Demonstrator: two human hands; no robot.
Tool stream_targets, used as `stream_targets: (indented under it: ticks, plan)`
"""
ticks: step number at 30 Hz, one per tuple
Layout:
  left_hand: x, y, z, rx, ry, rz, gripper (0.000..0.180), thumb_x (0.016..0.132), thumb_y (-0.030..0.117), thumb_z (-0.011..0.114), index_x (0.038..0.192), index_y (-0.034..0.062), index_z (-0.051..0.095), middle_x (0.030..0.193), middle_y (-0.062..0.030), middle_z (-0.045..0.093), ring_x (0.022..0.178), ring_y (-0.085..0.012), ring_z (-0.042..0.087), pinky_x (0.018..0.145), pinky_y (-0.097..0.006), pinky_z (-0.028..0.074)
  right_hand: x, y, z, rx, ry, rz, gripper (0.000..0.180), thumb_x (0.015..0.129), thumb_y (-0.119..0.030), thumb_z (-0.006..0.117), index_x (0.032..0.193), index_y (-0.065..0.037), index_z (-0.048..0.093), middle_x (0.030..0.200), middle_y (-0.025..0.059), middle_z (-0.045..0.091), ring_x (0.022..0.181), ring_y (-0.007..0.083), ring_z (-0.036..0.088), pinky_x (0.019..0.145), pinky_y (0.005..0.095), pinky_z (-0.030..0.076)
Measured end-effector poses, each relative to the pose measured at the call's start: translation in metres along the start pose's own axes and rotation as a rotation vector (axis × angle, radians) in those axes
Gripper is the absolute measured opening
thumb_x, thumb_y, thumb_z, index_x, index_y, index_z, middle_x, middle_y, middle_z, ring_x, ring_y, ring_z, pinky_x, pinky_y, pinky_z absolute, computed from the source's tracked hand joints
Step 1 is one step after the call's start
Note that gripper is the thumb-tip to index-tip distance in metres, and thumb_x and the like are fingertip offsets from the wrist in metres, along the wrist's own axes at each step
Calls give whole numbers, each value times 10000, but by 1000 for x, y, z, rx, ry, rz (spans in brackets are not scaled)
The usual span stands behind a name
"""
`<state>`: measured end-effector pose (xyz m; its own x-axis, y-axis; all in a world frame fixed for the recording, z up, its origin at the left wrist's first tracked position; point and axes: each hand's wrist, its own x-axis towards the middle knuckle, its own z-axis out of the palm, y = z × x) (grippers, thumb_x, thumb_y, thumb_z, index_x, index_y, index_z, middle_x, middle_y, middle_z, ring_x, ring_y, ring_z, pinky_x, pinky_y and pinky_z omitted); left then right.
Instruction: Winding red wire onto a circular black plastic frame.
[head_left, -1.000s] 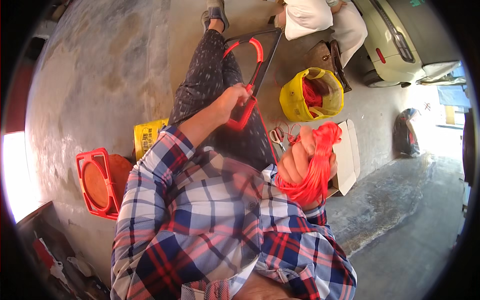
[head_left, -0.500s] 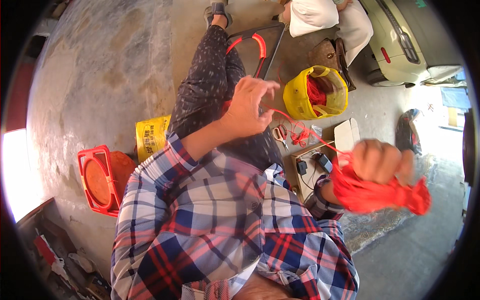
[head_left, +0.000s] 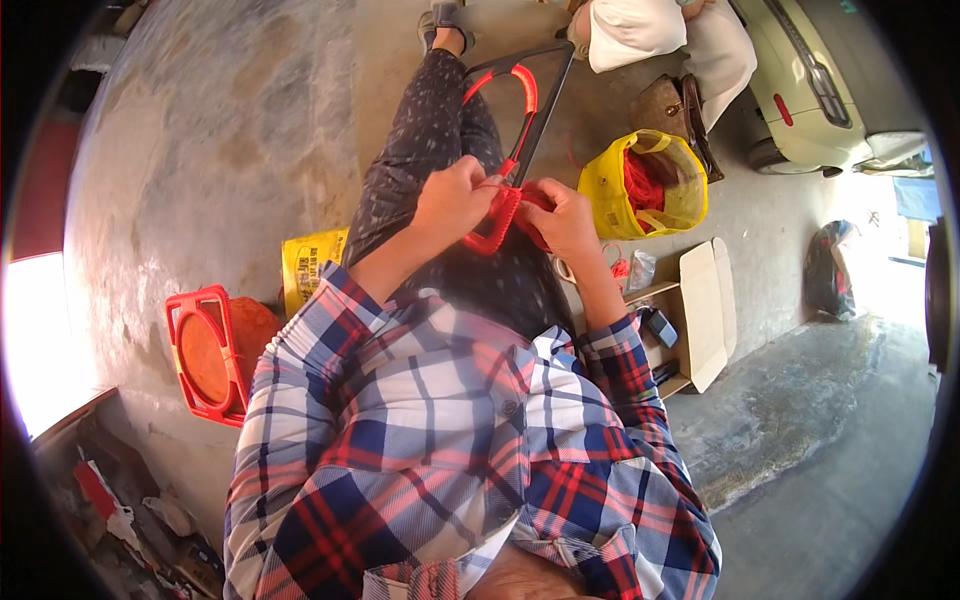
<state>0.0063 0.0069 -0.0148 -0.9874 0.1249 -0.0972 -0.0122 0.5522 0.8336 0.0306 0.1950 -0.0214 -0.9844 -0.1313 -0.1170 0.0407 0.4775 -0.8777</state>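
Both hands meet at 12 o'clock over the lap: left hand (head_left: 452, 203) grips the woven red cord panel (head_left: 493, 222) on the black metal frame (head_left: 538, 112); right hand (head_left: 560, 217) pinches red cord. Yellow bag (head_left: 640, 187) at 2 o'clock.

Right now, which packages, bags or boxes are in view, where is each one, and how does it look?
Yellow packet: flat, yellow with dark print, on the floor beside the person's left leg.
Yellow bag: open, rounded, red cord inside, on the floor to the right of the hands.
Cardboard box: brown, flaps open, small dark items inside, by the right elbow.
Black bag: dark and lumpy, far right.
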Motion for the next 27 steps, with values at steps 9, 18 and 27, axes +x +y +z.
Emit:
stream_targets:
  ticks: [9,18,27]
  plan:
    - [-7,57,-21,113,211,679,114,730,62,652,744,43,540,606,-119,581,517,-259,590,494,-312,459,-10,-32,1,83,203,-312,344,725,-68,709,1057,-17,634,958,119,632,862,219,631,766,311,493]
    - [26,49,-20,-1052,-161,-314,168,856,168,659,791,117,513,598,56,460,470,-51,397,444,-206,312,1,-17,-1,220,145,-258,360,720,-10,725,1055,-32,597,935,58,590,818,166,592,750,304,488]
    - [20,27,-10,-721,-296,-340,175,807,204,721,847,107,580,646,44,490,540,-65,423,511,-234,350,-37,-6,-109,1615,27,-378,353,947,-363,500,1132,-66,550,978,48,577,931,214,544,978,479,355]
